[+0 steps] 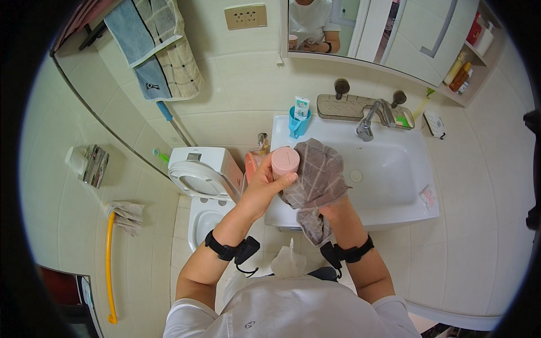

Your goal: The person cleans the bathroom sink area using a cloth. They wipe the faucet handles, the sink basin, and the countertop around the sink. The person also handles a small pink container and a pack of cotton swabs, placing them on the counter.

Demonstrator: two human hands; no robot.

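Fingers and thumb of my left hand [263, 186] wrap a small pink round container [285, 159], its flat face with a slot-like line turned up towards me. Against its right side lies a grey-brown checked cloth [321, 169], draped over my right hand [334, 207]. The cloth hides the right fingers, and a loose end hangs below the wrist. Both hands are above the left part of the white washbasin [393, 169]. A blue cup [299, 122] holding a toothpaste tube [301, 107] stands on the basin's back left corner.
Behind the basin rise a chrome faucet [372, 120] and a grey tray [338, 107]. A small packet [427, 197] lies on the right rim. The toilet [205, 175], lid raised, stands at left, with towels [156, 55] hanging above. A mirror cabinet [363, 34] juts out at top right.
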